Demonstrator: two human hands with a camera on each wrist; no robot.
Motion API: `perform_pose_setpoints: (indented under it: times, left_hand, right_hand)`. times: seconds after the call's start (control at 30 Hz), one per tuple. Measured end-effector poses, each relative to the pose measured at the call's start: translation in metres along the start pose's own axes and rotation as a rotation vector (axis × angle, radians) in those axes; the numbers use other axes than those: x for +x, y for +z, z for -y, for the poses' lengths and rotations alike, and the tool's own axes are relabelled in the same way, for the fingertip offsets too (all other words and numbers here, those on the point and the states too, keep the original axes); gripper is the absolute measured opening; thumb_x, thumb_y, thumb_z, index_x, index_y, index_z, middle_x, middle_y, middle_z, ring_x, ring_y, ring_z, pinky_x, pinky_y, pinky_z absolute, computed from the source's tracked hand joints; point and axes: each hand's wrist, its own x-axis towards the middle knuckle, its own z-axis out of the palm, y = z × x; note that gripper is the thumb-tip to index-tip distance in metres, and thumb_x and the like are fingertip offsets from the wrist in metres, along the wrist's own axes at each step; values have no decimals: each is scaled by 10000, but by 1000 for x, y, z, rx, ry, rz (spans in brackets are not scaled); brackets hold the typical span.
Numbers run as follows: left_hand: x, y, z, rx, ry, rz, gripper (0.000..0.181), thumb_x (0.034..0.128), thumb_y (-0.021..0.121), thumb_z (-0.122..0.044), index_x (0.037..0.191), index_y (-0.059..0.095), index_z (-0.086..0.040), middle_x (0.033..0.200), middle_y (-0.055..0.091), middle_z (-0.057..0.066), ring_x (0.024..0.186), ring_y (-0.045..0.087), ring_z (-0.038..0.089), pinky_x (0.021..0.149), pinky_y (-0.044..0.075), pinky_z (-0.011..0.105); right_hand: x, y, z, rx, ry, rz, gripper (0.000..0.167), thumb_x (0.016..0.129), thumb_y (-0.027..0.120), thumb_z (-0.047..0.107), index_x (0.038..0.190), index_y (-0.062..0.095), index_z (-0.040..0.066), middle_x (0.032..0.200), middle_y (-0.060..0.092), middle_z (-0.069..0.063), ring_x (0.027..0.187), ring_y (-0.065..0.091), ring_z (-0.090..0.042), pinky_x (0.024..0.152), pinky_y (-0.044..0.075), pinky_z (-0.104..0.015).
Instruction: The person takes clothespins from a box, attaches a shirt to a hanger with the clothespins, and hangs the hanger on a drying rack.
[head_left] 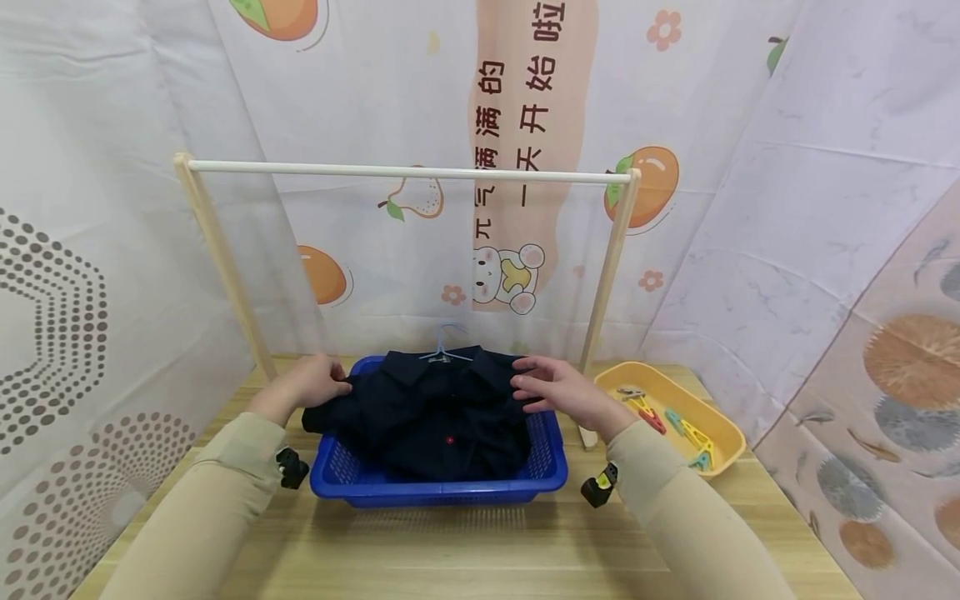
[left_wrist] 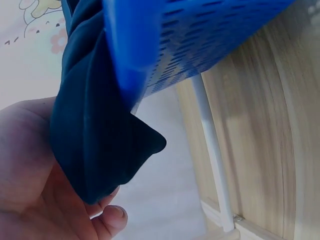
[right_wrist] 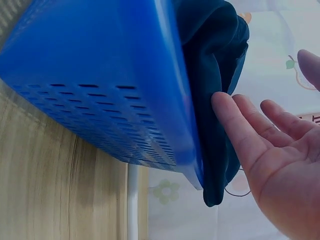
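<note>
A dark navy collared shirt point(head_left: 442, 408) lies spread in a blue perforated basket point(head_left: 442, 493), a small red spot on its front. At its collar sits a light blue hanger point(head_left: 441, 350), hook upward; the rest is hidden in the cloth. My left hand point(head_left: 306, 385) holds the shirt's left side where it hangs over the basket rim; in the left wrist view, cloth partly covers the fingers point(left_wrist: 114, 216). On the other side, my right hand point(head_left: 558, 390) has its fingers spread. One fingertip meets the cloth in the right wrist view, without curling round it.
A drying rack with a white rail point(head_left: 405, 171) and wooden legs stands behind and over the basket. To the right, a yellow tray point(head_left: 723, 417) holds several coloured clothespins point(head_left: 693, 433). Wood-grain tabletop point(head_left: 450, 554) lies underneath; printed curtains point(head_left: 375, 92) surround it.
</note>
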Motion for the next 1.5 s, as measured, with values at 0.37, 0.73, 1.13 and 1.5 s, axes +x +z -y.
perform_pose_setpoints:
  times: [0.37,0.73,1.13,1.5]
  left_hand:
    - [3,3,7,66,40,7,235,1007,640,-259,874,640,-65,795,609,38,706,559,209,650,456,369]
    - [3,3,8,77,95,-5,253,1011,647,-258,830,611,-85,734,564,21,649,526,185,612,430,346]
    - [0,2,19,35,233,-34,388,1021,643,-277,694,485,-140,613,376,-46,535,398,130,559,346,311]
    - [-1,2,19,22,271,-31,406,1036,625,-304,686,481,-156,614,358,-62,527,385,119,559,342,300]
  right_hand:
    - [1,2,2,-27,8,-5,561,1049,613,244,1488,410,-38,1402,544,-252,1264,558,-433,957,522,-488]
    - [1,1,1,-44,-6,-2,553,1054,602,238,1481,408,-55,1398,540,-267,1240,583,-402,967,512,-504]
    - [-2,0,4,-53,-33,-5,564,1052,601,216,1479,394,-88,1397,527,-299,1227,588,-412,984,490,-540]
    - [-4,-3,6,-74,-26,-15,556,1049,609,230,1483,413,-58,1394,539,-272,1233,584,-402,959,517,-502]
